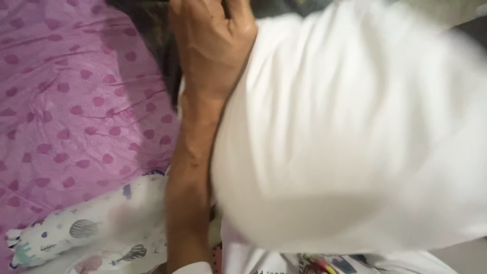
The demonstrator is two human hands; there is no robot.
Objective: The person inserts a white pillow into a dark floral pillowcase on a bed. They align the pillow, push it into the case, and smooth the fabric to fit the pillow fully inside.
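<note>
Pink bed sheet (66,101): heart-printed, creased, fills the left. Patterned white fabric (91,233): balloon print, lower left, lying on the sheet. Left hand (213,40): top centre, forearm running down the middle, pressed against the pillow's left edge; grip hidden, cannot tell. White pillow (355,132): large, blurred, fills the right half. Right hand: not in view.
</note>
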